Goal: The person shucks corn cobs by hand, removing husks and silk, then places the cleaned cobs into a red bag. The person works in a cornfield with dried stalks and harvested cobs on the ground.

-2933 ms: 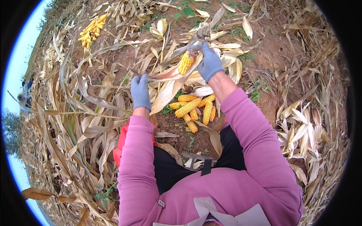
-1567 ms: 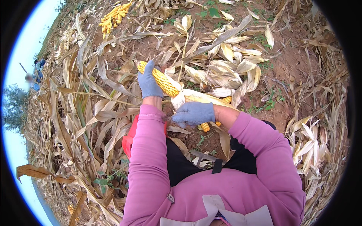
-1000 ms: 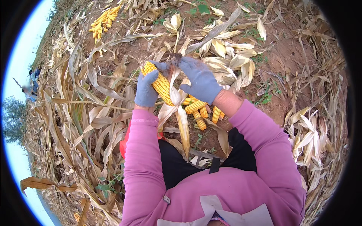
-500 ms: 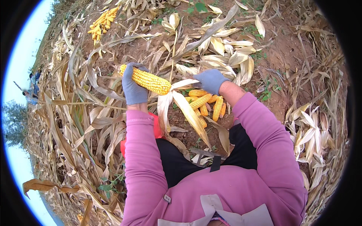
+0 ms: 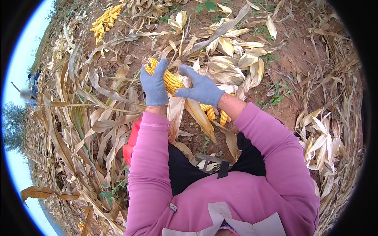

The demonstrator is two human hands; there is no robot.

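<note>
My left hand [image 5: 154, 83], in a grey-blue glove, is closed around a yellow ear of corn [image 5: 172, 83]. The ear slants, its tip showing above the hand and its thicker end pointing at my right hand [image 5: 202, 87]. That hand, gloved alike, has thumb and fingers spread around this end, the thumb against the kernels. From the ear's lower end hang peeled-back pale husk leaves [image 5: 200, 118]. Several husked ears [image 5: 223, 117] lie on the ground below my right hand, which partly covers them.
A heap of yellow ears [image 5: 105, 21] lies at the far left. Loose pale husks [image 5: 236, 59] cover the soil ahead, and dry stalks [image 5: 75, 118] stand and lie on the left. Something red [image 5: 132, 141] shows beside my left forearm. People [image 5: 33, 88] are at the far left edge.
My right hand has let go of the husk leaf and moved left to the ear's lower end, its fingers spreading. My left hand has shifted slightly right with the ear, now tilted more steeply.
</note>
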